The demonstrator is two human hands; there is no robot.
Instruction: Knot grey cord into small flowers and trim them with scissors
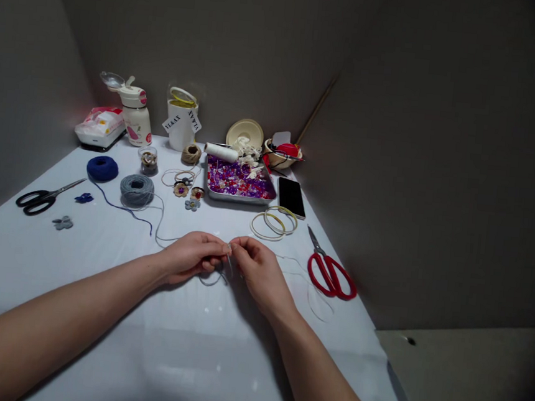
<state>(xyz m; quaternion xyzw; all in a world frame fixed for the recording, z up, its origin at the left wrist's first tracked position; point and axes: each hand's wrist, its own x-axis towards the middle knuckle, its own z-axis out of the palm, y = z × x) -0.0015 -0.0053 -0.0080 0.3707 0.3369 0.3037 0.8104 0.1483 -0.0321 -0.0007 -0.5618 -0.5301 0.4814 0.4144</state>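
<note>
Fingertip to fingertip, my left hand [197, 257] and my right hand [255, 265] meet above the middle of the white table. Both are closed in a pinch. Grey yarn [211, 280] loops below the left fingers, and a strand trails back from that hand to the grey yarn ball [137, 190]. A short grey end hangs between the two hands. What exactly the right fingertips pinch is too small to make out. Pale thin thread [317, 301] lies on the table to the right of my right hand.
Red-handled scissors [331, 271] lie on the right, black-handled scissors [43, 199] on the left. Behind my hands are bangles [267, 235], a phone [291, 197], a metal tray [239, 199] of beads, crocheted flowers [193, 204] and a blue yarn ball [102, 168]. A bottle [137, 123] stands farther back.
</note>
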